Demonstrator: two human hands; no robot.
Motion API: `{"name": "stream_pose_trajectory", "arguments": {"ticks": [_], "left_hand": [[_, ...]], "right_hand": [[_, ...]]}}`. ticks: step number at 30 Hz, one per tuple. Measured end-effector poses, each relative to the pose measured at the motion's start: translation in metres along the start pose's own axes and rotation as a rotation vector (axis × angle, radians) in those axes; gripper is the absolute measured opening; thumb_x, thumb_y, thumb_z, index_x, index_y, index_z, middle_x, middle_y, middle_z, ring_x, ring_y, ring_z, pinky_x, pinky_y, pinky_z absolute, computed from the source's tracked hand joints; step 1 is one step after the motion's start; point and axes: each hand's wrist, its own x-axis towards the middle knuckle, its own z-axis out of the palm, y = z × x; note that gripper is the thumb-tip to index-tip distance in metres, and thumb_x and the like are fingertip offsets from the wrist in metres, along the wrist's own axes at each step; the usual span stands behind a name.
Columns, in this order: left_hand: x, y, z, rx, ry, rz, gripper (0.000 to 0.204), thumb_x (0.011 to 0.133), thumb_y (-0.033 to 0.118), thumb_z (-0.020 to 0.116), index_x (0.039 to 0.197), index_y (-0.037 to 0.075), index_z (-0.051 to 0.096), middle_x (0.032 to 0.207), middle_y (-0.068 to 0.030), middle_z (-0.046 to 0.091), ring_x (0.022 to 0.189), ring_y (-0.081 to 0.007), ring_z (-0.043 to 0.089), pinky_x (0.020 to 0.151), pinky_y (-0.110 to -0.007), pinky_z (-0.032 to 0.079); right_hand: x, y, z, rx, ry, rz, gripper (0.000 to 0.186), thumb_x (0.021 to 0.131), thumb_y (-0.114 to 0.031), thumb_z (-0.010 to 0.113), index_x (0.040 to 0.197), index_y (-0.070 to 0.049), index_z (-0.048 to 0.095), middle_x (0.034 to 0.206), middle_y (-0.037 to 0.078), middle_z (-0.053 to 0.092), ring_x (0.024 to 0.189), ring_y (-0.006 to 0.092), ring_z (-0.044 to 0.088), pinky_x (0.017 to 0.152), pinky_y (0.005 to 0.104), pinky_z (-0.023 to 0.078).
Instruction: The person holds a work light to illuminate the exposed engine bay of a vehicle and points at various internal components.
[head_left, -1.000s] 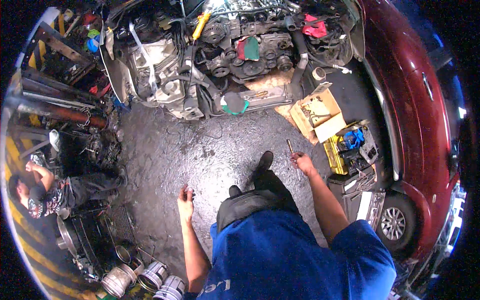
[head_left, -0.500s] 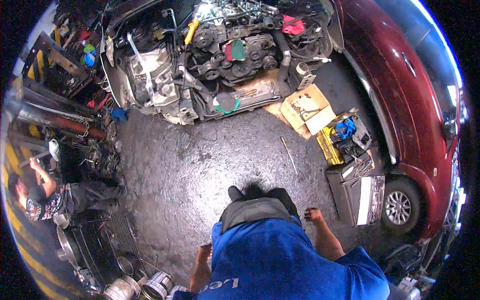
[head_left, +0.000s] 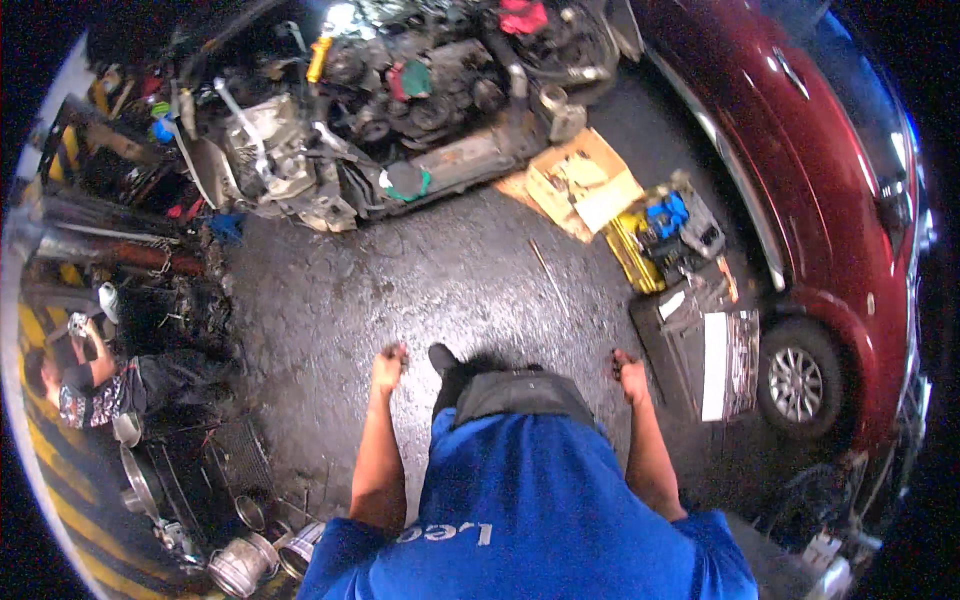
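My left hand [head_left: 389,366] hangs over the wet dark floor, in front of my left hip and apart from everything around it. Its fingers are small and blurred, and I see no object in it. On the other side, my right hand [head_left: 628,377] is held out past my hip with its fingers loosely apart and nothing visible in them. The nearest thing to it is a dark flat-topped case or box [head_left: 675,345] with a white strip. A thin metal bar [head_left: 548,270] lies on the floor ahead of my hands.
Ahead is a car's exposed engine bay [head_left: 420,110]. An open cardboard box [head_left: 580,180] with parts and a yellow tool case [head_left: 632,252] stand ahead right, beside a dark red car [head_left: 790,150]. Far left, a person [head_left: 90,380] sits near metal racks; metal buckets [head_left: 243,565] stand behind left.
My left hand has swung forward from beside my hip, and my right hand is a little further forward. My foot and the view have shifted, so the engine bay sits higher and further left.
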Motion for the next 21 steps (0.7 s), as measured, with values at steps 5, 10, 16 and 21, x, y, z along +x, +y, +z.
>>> {"name": "stream_pose_trajectory", "arguments": {"ticks": [5,10,16,21], "left_hand": [[-0.041,0.052,0.059,-0.054,-0.042,0.075,0.045,0.1,0.036,0.06,0.122,-0.003,0.062,0.097,-0.0125,0.07,0.077,-0.0179,0.067,0.069,-0.032,0.054],[-0.099,-0.037,0.107,0.18,-0.223,-0.083,0.035,0.098,0.033,0.062,0.102,-0.001,0.069,0.079,-0.0056,0.067,0.071,-0.0131,0.06,0.059,-0.031,0.047],[-0.203,-0.128,0.036,0.188,-0.226,-0.265,0.036,0.089,0.031,0.066,0.11,0.002,0.069,0.109,-0.0142,0.071,0.092,-0.021,0.067,0.077,-0.039,0.053],[-0.181,-0.117,0.059,0.089,-0.238,-0.381,0.038,0.092,0.033,0.065,0.115,0.003,0.067,0.103,-0.0134,0.071,0.086,-0.0203,0.067,0.071,-0.036,0.053]], "right_hand": [[-0.002,0.101,-0.083,0.044,-0.037,0.196,0.034,0.098,-0.031,0.056,0.118,-0.006,0.064,0.095,0.011,0.071,0.073,0.0219,0.067,0.061,0.038,0.054],[-0.002,0.234,-0.217,0.058,-0.286,0.076,0.033,0.097,-0.03,0.052,0.117,-0.007,0.063,0.095,0.016,0.07,0.075,0.0286,0.068,0.06,0.0424,0.054],[0.01,0.167,-0.085,0.144,-0.252,0.355,0.031,0.096,-0.03,0.056,0.114,-0.006,0.064,0.095,0.014,0.071,0.074,0.0255,0.068,0.059,0.0371,0.054],[0.072,0.048,-0.034,0.058,-0.119,0.287,0.034,0.097,-0.031,0.057,0.115,-0.003,0.065,0.097,0.011,0.071,0.075,0.0207,0.068,0.064,0.0341,0.054]]}}
